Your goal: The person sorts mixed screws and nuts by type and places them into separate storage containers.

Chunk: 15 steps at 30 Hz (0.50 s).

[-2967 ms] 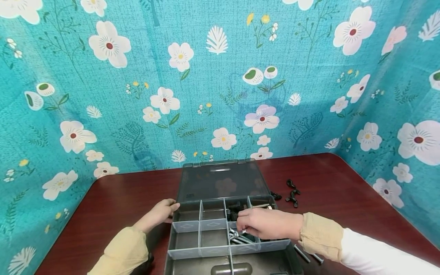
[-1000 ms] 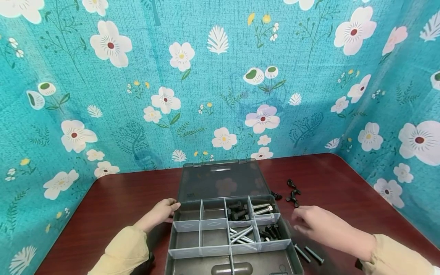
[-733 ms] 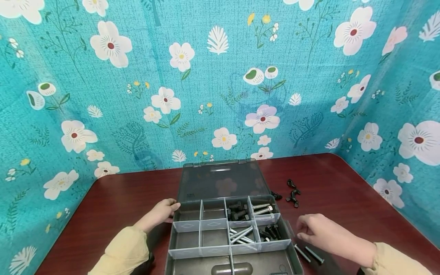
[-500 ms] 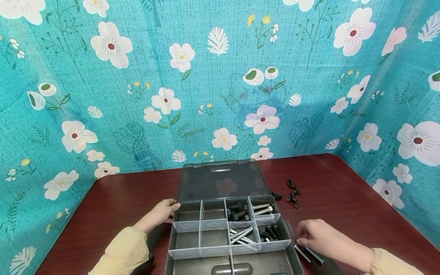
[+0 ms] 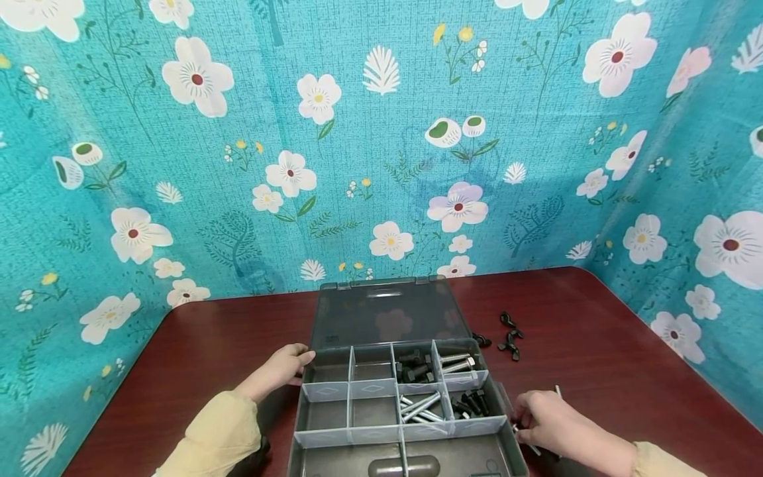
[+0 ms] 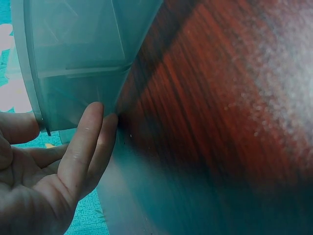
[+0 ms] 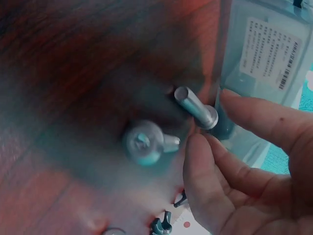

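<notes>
Touching the box (image 5: pixel 372 435) in head view, the left hand (image 5: pixel 281 366) faced the bent right hand (image 5: pixel 551 424); left wrist view showed straight fingers (image 6: pixel 80 152), right wrist view thumb (image 7: pixel 249 112) and fingertips (image 7: pixel 198 147) apart at a bolt (image 7: pixel 194 105) beside the box, grip unclear.

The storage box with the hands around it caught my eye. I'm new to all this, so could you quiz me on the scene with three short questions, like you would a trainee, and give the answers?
1. Short answer: which two colours show among the bolts in the box?
2. Choose one: what does the left hand touch?
A) the loose bolts on the table
B) the box
C) the right sleeve
3. True or false: the box's lid is shut.

Key:
1. Black and silver.
2. B
3. False; the lid is swung open.
</notes>
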Each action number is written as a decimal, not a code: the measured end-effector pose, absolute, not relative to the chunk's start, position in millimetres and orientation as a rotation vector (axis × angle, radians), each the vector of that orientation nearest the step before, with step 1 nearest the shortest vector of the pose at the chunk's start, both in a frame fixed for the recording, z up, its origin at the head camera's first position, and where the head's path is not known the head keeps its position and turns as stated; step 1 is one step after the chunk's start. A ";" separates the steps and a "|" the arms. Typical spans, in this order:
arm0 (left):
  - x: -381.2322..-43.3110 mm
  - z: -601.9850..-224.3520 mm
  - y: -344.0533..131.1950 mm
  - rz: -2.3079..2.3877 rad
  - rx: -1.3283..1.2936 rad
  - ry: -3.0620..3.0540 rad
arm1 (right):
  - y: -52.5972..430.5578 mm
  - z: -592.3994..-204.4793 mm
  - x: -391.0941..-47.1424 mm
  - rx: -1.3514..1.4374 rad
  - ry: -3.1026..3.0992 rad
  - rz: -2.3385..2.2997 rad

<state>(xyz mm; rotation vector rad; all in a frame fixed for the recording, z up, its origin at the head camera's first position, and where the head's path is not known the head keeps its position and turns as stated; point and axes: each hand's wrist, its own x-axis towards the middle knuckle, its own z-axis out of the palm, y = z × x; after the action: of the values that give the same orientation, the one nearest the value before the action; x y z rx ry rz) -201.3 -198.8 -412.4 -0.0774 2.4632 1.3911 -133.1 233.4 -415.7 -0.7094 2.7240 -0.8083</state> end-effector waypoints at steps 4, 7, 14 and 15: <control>-201.1 -411.8 -198.0 1.392 -0.077 2.464 | 232.4 -416.6 -133.2 -0.676 2.707 -0.785; -200.7 -410.5 -197.8 1.377 -0.069 2.466 | 231.2 -416.9 -132.7 -0.685 2.744 -0.738; -199.7 -409.8 -197.9 1.378 -0.065 2.466 | 227.9 -416.6 -131.9 -0.614 2.764 -0.679; -199.5 -409.9 -198.0 1.378 -0.063 2.467 | 227.8 -416.6 -132.0 -0.607 2.765 -0.678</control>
<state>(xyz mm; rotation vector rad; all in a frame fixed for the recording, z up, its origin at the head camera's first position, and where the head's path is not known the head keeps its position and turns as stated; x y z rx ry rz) -199.5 -198.0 -409.9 -0.0628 2.4667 1.3782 -132.0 227.8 -416.6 -0.6070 2.7651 -0.6777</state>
